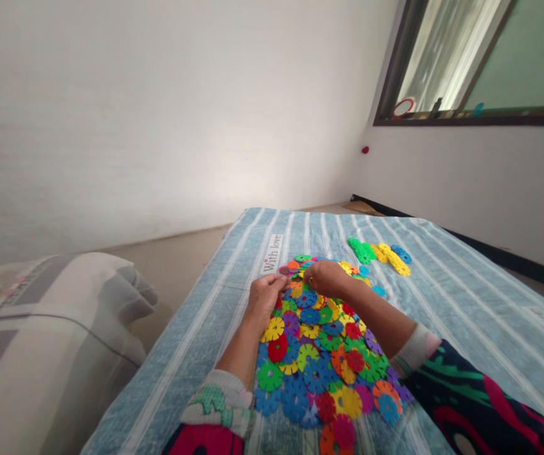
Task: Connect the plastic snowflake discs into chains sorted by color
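A heap of notched plastic discs (316, 373) in many colours is spread over the striped cloth. At its far left edge is my left hand (266, 296), thumb and fingertips pinched together; whatever is between them is too small to make out. My right hand (327, 278) reaches over the far part of the heap with its fingers curled down. The back of that hand hides its fingertips and anything in them. Beyond it, to the right, lie joined rows of discs: a green one (361, 251), a yellow one (393, 259) and a blue one (401, 254).
A blue-grey striped cloth (196, 341) covers the surface under the discs. On the left stands a bulky piece covered in white and grey fabric (63, 354). A white wall (181, 126) rises behind, and a dark-framed window (471, 120) with a round red-rimmed mirror (403, 108) is at right.
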Demonstrator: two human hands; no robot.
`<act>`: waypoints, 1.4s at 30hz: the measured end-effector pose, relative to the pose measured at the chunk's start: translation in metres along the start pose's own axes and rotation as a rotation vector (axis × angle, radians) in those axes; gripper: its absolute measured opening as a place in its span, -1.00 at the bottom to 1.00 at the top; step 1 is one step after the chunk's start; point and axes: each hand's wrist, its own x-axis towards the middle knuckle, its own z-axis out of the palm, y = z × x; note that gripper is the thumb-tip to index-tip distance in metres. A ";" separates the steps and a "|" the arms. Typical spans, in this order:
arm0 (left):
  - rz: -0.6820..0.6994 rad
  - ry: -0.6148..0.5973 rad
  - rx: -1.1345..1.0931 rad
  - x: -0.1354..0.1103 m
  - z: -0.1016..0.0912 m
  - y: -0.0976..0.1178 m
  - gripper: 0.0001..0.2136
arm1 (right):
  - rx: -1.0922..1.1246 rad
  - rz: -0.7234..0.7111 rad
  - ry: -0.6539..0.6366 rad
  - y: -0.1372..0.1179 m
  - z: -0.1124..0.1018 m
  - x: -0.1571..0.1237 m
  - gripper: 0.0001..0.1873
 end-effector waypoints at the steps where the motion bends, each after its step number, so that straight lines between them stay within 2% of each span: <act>1: -0.002 -0.002 0.000 0.000 0.000 0.000 -0.80 | -0.012 -0.027 -0.019 -0.001 0.000 0.001 -0.69; 4: -0.007 0.001 0.001 0.001 0.000 -0.001 -0.80 | -0.056 -0.089 -0.075 -0.003 -0.002 0.004 -0.62; 8: -0.012 0.007 -0.008 0.000 0.000 0.001 -0.82 | -0.103 -0.103 -0.108 -0.005 -0.001 0.008 -0.65; 16: -0.029 0.011 -0.011 0.003 0.000 0.002 -0.82 | -0.018 -0.059 -0.042 -0.005 -0.005 0.001 -0.73; 19: -0.027 0.003 -0.010 0.006 -0.002 0.001 -0.78 | 0.054 -0.029 -0.017 0.002 -0.009 -0.002 -0.79; 21: -0.029 0.006 -0.018 0.007 -0.003 0.001 -0.75 | 0.183 0.011 0.042 0.016 -0.012 -0.004 -0.83; 24: -0.030 0.006 -0.020 0.007 -0.004 0.003 -0.74 | 0.342 0.133 0.183 0.052 -0.017 -0.010 -0.90; 27: -0.024 0.012 -0.010 0.006 -0.004 0.006 -0.72 | 0.256 0.336 0.278 0.103 -0.019 -0.017 -0.89; 30: -0.030 0.016 0.005 0.005 -0.003 0.008 -0.73 | 0.182 0.470 0.297 0.152 -0.015 -0.024 -0.84; 33: -0.046 0.019 0.010 0.006 -0.003 0.008 -0.74 | 0.122 0.559 0.284 0.187 -0.007 -0.026 -0.79; 36: -0.048 0.032 0.033 0.007 -0.004 0.007 -0.74 | 0.089 0.570 0.242 0.203 0.003 -0.020 -0.78; 42: -0.052 0.043 0.083 0.008 -0.006 0.006 -0.70 | 0.049 0.542 0.141 0.214 0.015 -0.002 -0.73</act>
